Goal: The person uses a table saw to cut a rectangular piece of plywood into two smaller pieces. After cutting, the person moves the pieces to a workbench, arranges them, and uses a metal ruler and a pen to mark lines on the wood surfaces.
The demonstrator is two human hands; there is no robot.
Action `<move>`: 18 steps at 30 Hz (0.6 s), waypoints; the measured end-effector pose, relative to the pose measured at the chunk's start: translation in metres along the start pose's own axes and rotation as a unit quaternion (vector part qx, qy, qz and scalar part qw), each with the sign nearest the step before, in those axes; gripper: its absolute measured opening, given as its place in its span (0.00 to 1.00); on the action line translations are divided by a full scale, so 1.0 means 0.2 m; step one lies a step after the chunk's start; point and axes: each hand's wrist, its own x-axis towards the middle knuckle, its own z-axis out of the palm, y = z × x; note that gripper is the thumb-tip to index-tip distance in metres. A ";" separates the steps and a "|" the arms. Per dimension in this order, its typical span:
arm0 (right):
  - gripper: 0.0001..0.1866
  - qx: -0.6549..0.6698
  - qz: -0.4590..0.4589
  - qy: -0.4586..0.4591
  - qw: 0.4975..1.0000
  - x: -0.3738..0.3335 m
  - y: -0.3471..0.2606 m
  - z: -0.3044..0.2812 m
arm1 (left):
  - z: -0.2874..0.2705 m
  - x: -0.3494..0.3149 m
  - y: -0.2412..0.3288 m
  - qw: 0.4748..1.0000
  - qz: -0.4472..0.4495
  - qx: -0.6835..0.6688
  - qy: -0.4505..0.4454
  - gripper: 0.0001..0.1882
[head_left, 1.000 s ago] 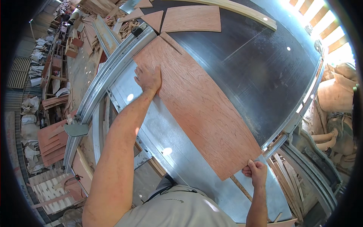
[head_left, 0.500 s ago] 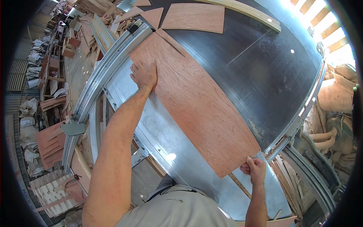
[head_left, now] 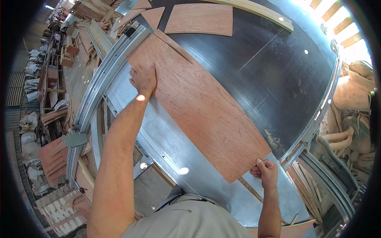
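A long reddish plywood panel (head_left: 198, 107) lies aslant on the metal saw table (head_left: 162, 131). At its far end a narrow slit splits a thin strip (head_left: 168, 43) from the right edge. Against the panel's left edge, toward the far end, rests my left hand (head_left: 143, 80), fingers spread and thumb on the wood. My right hand (head_left: 265, 172) pinches the near end close to its right corner, with the other fingers curled. Sticking out from under that near end is a thin wood strip (head_left: 251, 190).
Along the left runs a metal fence rail (head_left: 107, 65). A dark tabletop (head_left: 285, 83) spreads to the right, bearing a smaller plywood piece (head_left: 199, 20) and a pale wood batten (head_left: 254, 12). Offcuts (head_left: 302, 180) are stacked at lower right; stacked panels (head_left: 53, 160) stand left.
The panel has slid a little away from me along the table, both hands moving with it. The slit at its far end is longer. My view has also shifted slightly.
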 end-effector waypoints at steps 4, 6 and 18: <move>0.17 0.004 -0.002 0.002 1.000 0.00 -0.02 0.05 | 0.00 0.06 -0.02 1.000 0.007 0.008 0.012 0.48; 0.17 0.006 0.002 0.000 1.000 0.01 -0.03 0.07 | 0.00 0.08 -0.02 1.000 0.005 0.008 0.012 0.48; 0.18 0.017 -0.016 0.018 1.000 0.03 -0.06 0.20 | 0.01 0.22 -0.08 1.000 0.012 -0.001 0.015 0.50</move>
